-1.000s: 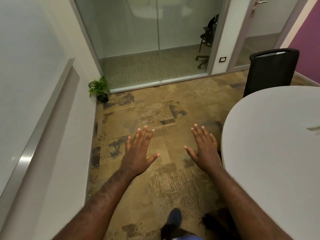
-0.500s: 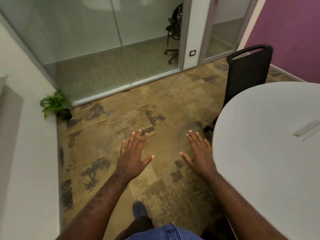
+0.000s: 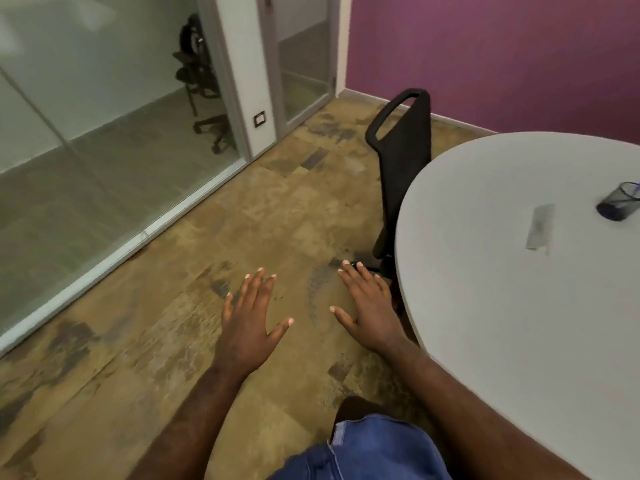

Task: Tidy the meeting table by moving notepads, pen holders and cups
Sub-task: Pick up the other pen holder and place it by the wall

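Both hands are extended forward, palms down, over the floor and hold nothing. On the left hand [image 3: 246, 327] the fingers are straight and lightly spread, with the thumb angled out toward the right hand [image 3: 370, 306]. The right hand has the same posture: fingers straight, thumb out toward the left hand. It sits just beside the rounded edge of the surface [image 3: 502, 306] but does not touch it; the two hands are apart from each other.

The surface is a pale grey, round-ended tabletop. A dark mesh pen holder [image 3: 618, 206] stands on it near the right border of the view, well apart from the right hand, on the far side of the surface from the person. Its contents cannot be made out clearly. A flat grey rectangular patch [image 3: 539, 227] lies on the surface just beside the pen holder, on the side nearer the hands; what it is cannot be determined.

A black office chair [image 3: 403, 147] stands against the far-left edge of the surface, its backrest upright, beyond the right hand. Patterned tan carpet [image 3: 173, 341] covers the floor to the left of the surface. A glass partition [image 3: 86, 133] runs along the far side of the carpet, and a purple wall [image 3: 502, 57] stands behind the surface. Blue denim [image 3: 374, 448] on the person's leg shows below the hands.
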Tool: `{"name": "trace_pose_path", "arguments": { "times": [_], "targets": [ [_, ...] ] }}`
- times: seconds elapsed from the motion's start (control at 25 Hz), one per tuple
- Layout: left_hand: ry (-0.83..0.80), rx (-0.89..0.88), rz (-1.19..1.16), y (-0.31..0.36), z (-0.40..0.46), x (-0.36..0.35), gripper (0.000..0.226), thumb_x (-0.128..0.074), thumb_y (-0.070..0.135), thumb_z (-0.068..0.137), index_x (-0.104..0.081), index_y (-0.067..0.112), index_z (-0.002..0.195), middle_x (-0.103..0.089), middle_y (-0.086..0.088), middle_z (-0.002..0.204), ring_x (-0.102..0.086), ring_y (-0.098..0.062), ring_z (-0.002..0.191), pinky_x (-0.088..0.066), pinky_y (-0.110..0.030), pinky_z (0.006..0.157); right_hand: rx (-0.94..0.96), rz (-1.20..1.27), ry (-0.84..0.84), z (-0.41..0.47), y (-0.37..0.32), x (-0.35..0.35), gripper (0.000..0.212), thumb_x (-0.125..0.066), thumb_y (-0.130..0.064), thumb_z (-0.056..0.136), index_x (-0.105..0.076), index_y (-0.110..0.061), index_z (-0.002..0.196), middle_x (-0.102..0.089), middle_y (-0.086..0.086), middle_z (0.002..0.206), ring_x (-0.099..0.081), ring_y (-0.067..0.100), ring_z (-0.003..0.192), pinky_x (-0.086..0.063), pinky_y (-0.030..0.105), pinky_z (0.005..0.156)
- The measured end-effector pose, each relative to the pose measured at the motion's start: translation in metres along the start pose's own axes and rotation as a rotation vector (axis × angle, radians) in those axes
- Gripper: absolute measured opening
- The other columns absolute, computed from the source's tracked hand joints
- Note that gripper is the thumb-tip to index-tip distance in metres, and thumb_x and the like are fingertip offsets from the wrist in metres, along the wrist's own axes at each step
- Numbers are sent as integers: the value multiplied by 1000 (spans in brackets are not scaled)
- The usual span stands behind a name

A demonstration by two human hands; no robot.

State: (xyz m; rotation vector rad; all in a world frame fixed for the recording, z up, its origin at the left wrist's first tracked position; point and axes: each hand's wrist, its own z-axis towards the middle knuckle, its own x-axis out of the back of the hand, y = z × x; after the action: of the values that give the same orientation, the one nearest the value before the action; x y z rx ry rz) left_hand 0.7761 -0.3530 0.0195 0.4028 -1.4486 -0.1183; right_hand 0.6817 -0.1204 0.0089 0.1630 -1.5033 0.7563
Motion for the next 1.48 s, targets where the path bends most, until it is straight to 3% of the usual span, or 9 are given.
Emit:
{"name": "trace_pose_path", "arguments": {
  "times": [0.36,0.8,1.04,1.28,1.48],
  "targets": [
    [-40,-185,-1,-38,227,-12,80,-54,58,86,-18,28,151,-4,7,161,-2,-13,148,-8,-49,117,-107,-6,69,187,40,-28,71,-43,-55,94,-18,-24,153,-9,-6,163,-1,15,151,-5,42,119],
    [-46,-236,-10,-67,492,-8,79,-53,58,86,-18,30,150,-7,6,162,-5,-17,148,-11,-50,116,-148,19,75,436,101,-11,71,-42,-54,95,-16,-24,154,-7,-7,163,0,15,150,-1,40,118],
    [-74,-385,-52,-86,668,-27,78,-56,54,86,-19,29,150,-7,6,162,-4,-16,149,-12,-50,116,-294,15,149,567,142,-24,72,-46,-53,94,-17,-25,154,-7,-7,163,1,12,150,-5,42,119],
    [-136,-587,-44,-73,828,-25,79,-56,54,86,-15,31,150,-2,8,162,-1,-14,149,-11,-50,117,-465,-15,260,677,181,0,73,-47,-53,94,-17,-25,154,-6,-8,163,6,7,147,-4,41,119],
    [-156,-750,-57,-13,941,-48,80,-55,56,85,-13,34,150,-3,10,162,-1,-13,149,-7,-48,116,-604,-66,340,738,251,23,74,-44,-56,93,-15,-24,154,-6,-7,163,6,8,147,-6,42,119]
  ]
}}
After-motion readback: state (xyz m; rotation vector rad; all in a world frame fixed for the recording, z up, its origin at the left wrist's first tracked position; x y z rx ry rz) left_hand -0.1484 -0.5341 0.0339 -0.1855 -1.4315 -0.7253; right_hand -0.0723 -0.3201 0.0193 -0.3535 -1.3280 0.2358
